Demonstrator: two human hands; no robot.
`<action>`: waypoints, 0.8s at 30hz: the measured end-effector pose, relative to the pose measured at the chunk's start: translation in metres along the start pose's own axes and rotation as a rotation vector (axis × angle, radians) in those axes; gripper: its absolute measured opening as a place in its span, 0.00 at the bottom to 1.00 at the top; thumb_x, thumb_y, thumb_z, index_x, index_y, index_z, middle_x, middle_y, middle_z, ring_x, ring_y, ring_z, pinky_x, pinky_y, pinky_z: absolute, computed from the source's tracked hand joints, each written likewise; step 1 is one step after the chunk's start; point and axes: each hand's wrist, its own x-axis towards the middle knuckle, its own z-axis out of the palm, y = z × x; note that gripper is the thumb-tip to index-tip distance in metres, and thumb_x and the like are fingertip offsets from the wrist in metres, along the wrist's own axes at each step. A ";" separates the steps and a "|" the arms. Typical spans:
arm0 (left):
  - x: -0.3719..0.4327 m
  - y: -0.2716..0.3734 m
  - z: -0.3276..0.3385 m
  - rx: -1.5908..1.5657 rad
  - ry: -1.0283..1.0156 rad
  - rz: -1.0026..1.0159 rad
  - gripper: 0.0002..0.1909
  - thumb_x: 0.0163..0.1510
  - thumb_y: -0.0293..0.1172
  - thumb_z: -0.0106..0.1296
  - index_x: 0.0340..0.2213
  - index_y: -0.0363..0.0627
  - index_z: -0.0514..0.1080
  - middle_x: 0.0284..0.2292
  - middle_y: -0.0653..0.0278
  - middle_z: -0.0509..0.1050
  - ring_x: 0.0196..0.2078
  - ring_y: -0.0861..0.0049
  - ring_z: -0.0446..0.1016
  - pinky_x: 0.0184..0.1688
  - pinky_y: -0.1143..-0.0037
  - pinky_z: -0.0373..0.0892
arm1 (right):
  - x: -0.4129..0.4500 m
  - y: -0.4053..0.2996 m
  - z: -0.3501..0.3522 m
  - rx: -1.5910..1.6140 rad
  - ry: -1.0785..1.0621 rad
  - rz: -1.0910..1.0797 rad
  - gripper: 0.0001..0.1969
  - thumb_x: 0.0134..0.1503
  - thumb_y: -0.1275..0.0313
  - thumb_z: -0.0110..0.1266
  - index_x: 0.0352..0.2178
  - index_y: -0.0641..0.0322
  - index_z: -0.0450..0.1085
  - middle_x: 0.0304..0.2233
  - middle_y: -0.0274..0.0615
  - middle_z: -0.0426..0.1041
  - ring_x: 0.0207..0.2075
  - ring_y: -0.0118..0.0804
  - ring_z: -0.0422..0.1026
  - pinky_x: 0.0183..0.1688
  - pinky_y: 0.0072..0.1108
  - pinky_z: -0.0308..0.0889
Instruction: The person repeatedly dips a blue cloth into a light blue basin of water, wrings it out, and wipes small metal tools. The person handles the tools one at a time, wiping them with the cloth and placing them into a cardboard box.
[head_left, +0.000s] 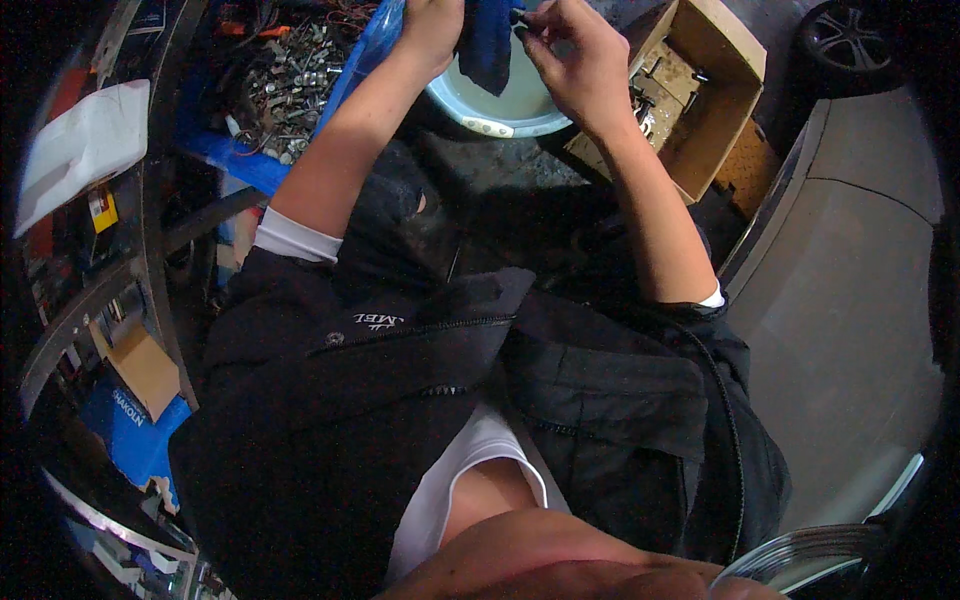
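At the top edge of the view, my left hand (435, 34) is beside a dark blue cloth (486, 49) and appears to hold it; its fingertips are cut off by the frame. The cloth hangs over a light blue basin (501, 126) of cloudy liquid. My right hand (574, 56) is just right of the cloth, with thumb and fingers pinched on a small dark object (519, 21) at the cloth's edge. What that object is, I cannot tell.
Right of the basin stands an open cardboard box (724, 90) with several bolts inside. Mixed metal fasteners (289, 90) lie in a blue-lined container on the left. Metal shelving (154, 225) runs along the left, and a grey car (847, 300) is close on the right.
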 end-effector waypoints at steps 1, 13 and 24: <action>0.000 0.000 0.002 -0.014 0.018 0.007 0.21 0.56 0.51 0.61 0.38 0.44 0.76 0.32 0.69 0.76 0.31 0.80 0.76 0.34 0.76 0.73 | 0.000 -0.005 -0.001 0.174 0.022 0.117 0.10 0.58 0.72 0.61 0.37 0.67 0.69 0.29 0.45 0.74 0.30 0.35 0.76 0.33 0.25 0.73; 0.000 0.001 -0.001 0.021 0.017 -0.053 0.22 0.56 0.51 0.60 0.39 0.44 0.76 0.32 0.68 0.76 0.32 0.80 0.76 0.35 0.76 0.74 | -0.001 -0.009 -0.005 0.221 -0.013 0.121 0.10 0.60 0.70 0.58 0.37 0.66 0.71 0.30 0.45 0.75 0.30 0.36 0.76 0.34 0.23 0.71; 0.000 0.004 0.000 0.036 -0.019 -0.022 0.21 0.56 0.49 0.60 0.40 0.44 0.76 0.33 0.69 0.76 0.32 0.80 0.76 0.36 0.76 0.73 | -0.008 0.011 0.012 0.861 -0.097 0.546 0.14 0.66 0.64 0.55 0.42 0.67 0.72 0.33 0.46 0.80 0.32 0.32 0.79 0.34 0.21 0.73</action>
